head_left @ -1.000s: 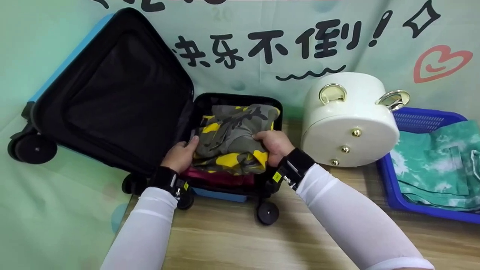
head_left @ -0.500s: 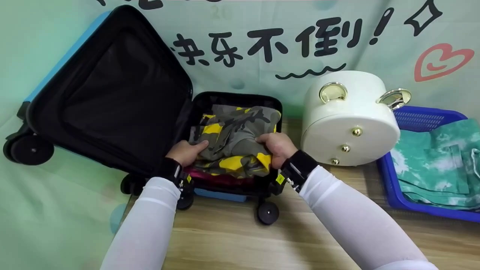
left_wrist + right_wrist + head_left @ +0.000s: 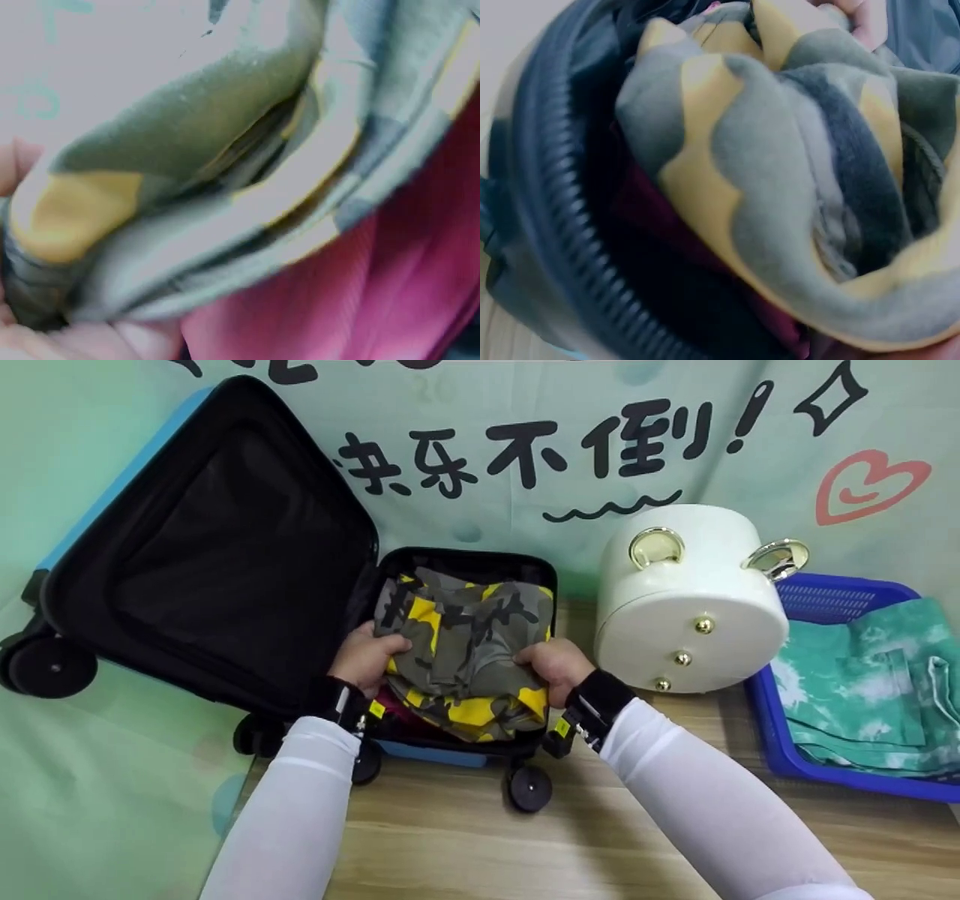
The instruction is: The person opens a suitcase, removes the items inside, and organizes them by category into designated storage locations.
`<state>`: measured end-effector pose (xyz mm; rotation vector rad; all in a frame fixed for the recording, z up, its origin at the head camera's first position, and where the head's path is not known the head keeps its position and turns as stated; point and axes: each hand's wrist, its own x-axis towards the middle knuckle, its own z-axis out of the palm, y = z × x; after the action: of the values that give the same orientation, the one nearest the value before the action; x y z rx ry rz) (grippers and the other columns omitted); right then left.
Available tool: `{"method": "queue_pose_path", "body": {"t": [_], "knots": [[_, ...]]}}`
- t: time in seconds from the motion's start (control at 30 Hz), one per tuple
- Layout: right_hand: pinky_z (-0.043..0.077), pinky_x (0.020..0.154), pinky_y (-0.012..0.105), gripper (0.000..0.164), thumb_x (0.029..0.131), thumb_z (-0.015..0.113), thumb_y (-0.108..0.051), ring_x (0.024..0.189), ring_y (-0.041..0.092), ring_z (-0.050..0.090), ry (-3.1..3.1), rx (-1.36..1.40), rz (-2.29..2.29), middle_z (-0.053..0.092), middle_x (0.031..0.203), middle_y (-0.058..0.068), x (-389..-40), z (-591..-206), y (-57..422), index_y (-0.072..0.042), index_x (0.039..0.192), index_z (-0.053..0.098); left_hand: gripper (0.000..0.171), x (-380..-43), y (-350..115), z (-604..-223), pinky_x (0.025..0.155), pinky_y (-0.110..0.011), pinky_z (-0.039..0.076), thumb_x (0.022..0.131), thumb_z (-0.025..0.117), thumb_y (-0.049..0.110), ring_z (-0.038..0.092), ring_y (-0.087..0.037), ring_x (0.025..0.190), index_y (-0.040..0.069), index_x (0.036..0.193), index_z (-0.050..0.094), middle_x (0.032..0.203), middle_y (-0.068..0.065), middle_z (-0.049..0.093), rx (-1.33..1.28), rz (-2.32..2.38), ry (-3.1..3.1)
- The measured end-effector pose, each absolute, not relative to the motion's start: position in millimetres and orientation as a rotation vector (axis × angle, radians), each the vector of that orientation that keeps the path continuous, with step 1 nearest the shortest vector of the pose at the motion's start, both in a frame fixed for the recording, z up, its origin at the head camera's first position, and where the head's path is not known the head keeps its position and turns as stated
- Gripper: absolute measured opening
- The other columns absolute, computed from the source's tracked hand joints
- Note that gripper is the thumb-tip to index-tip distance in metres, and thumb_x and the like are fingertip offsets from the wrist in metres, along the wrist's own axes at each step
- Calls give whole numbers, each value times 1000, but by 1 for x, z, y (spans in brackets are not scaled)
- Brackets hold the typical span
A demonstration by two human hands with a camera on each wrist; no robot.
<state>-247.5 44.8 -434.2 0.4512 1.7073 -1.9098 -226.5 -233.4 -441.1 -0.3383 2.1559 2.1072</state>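
A folded camouflage garment [image 3: 461, 660] in grey, black and yellow lies over the packed half of an open suitcase [image 3: 247, 532]. My left hand [image 3: 364, 656] grips its left side, thumb on top and fingers underneath. On the opposite side, my right hand [image 3: 559, 667] holds the edge with the thumb over the cloth. Magenta cloth [image 3: 292, 300] shows beneath the garment in the left wrist view. Loose folds [image 3: 765, 172] of the garment sit inside the zippered rim [image 3: 562, 180] in the right wrist view.
The suitcase's black-lined lid leans open at the left. To the right stands a white rounded case [image 3: 697, 637] with gold ear-shaped handles. Beyond it, a blue basket [image 3: 772, 727] holds green tie-dye cloth [image 3: 855, 690]. A printed fabric backdrop [image 3: 480, 517] hangs behind.
The garment's left part has been spread leftward and its front edge drawn nearer, covering more of the magenta cloth. My left hand has shifted its hold along the left edge.
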Motion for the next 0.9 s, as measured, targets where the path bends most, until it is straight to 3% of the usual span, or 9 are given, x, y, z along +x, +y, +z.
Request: {"method": "queue_pose_path", "body": {"t": [0.13,0.23,0.37,0.53,0.7,0.9], "knots": [[52,78,32,40,82,63,-2,92,22,57,1765,442,-1898,50,118,10,-247,-434,47,5,119,48,47,-223,-225,-434,78,-38,54,83,56,-5,64,-29,96,4,129,48,116,-17,59,-128,2450,1994],[51,79,31,42,81,63,-2,92,21,56,1802,433,-1914,49,118,8,-247,-429,51,4,120,49,48,-222,-216,-424,80,-39,53,81,55,-9,62,-31,99,1,127,49,116,-18,59,18,2583,1945],[50,81,31,47,81,63,-1,96,21,53,1795,447,-1956,47,120,7,-246,-421,55,2,125,45,44,-220,-206,-412,79,-39,53,78,57,-9,63,-29,95,0,121,53,112,-18,61,101,2647,1952],[52,80,36,39,82,60,2,91,24,59,1701,399,-2070,53,111,10,-240,-408,58,0,118,48,41,-213,-203,-399,76,-35,53,77,59,-11,64,-26,91,0,116,57,107,-16,63,174,2724,1967],[54,75,36,36,79,60,4,86,24,62,1830,244,-2137,58,106,11,-229,-384,63,0,114,54,38,-202,-203,-381,77,-34,52,75,59,-15,64,-25,89,0,110,59,103,-15,64,299,2836,1932],[54,76,37,37,81,58,4,90,26,61,2011,14,-2175,59,112,14,-215,-344,80,0,118,57,41,-186,-190,-353,77,-35,53,74,57,-19,64,-26,88,3,107,63,101,-15,63,492,2939,1836]]}}
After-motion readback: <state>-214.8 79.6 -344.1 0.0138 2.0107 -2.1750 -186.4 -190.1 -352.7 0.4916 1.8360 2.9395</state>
